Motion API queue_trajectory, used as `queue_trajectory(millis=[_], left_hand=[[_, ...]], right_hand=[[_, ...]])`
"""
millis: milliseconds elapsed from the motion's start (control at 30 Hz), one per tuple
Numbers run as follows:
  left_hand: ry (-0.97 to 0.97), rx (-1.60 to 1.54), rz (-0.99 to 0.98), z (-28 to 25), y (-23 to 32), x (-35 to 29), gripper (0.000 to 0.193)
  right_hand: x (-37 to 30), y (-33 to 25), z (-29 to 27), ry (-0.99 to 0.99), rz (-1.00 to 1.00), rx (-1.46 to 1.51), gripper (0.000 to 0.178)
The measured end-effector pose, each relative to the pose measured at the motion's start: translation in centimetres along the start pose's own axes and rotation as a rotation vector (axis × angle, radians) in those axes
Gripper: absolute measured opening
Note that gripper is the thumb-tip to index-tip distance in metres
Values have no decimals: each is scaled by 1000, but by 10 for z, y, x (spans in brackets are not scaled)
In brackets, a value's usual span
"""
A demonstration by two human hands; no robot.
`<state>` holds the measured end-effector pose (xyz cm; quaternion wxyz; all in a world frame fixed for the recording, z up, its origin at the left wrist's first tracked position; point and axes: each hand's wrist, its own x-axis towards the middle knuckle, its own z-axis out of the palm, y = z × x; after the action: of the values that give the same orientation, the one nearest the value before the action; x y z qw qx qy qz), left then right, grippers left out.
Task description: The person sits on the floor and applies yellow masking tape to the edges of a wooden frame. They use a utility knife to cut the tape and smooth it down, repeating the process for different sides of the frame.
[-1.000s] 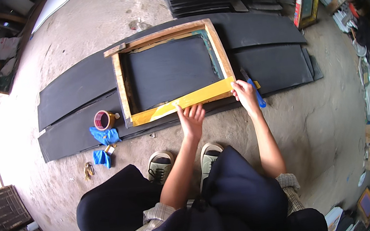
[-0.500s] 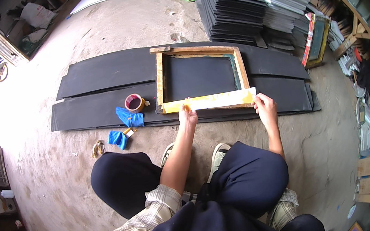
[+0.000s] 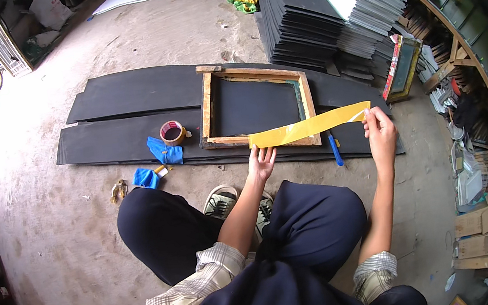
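A long strip of yellow adhesive tape [image 3: 309,126] is stretched between my hands, slightly twisted towards its right end. My left hand [image 3: 263,161] grips its left end, with the other fingers spread below. At the raised right end, the fingertips of my right hand [image 3: 380,127] pinch the strip. Beneath it lies a wooden screen frame [image 3: 207,104], whose near rail is partly hidden by the tape. Between that rail and my right hand, a blue-handled tool [image 3: 335,149] rests on the black sheets [image 3: 136,93].
Left of the frame are a tape roll [image 3: 173,133] and blue cloth pieces [image 3: 165,151]. Stacked black sheets [image 3: 300,20] rise at the back right, near another leaning frame [image 3: 400,68]. Cardboard boxes [image 3: 472,223] line the right side. Concrete floor [image 3: 81,238] surrounds the sheets.
The strip has moved right and its right end has risen and turned, showing more yellow. Both hands went right with it. The frame's near left corner and the blue-handled tool now show.
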<state>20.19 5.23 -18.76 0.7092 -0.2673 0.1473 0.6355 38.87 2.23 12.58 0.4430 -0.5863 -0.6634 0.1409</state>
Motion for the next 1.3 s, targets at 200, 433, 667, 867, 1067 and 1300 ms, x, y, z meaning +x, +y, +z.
queue_trajectory(millis=[200,433,667,867,1067,1300], left_hand=[[61,7,224,21,26,23,35],[-192,451,459,113,116,25,29],[-491,817,660,262,123,-49,26],[-398,1035,1107,264,107,-85,26],[-215,1016,1331,251,133,-87,22],[-257,1253,1299,268,151,-100,19]], right_hand=[[12,30,-14,64,62,29,25],[24,134,21,269,134,167,27],[19,185,121,457,397,542,30],[26,194,181,508,450,674,33],[19,189,170,201,361,644,33],[7,185,167,97,347,427,38]])
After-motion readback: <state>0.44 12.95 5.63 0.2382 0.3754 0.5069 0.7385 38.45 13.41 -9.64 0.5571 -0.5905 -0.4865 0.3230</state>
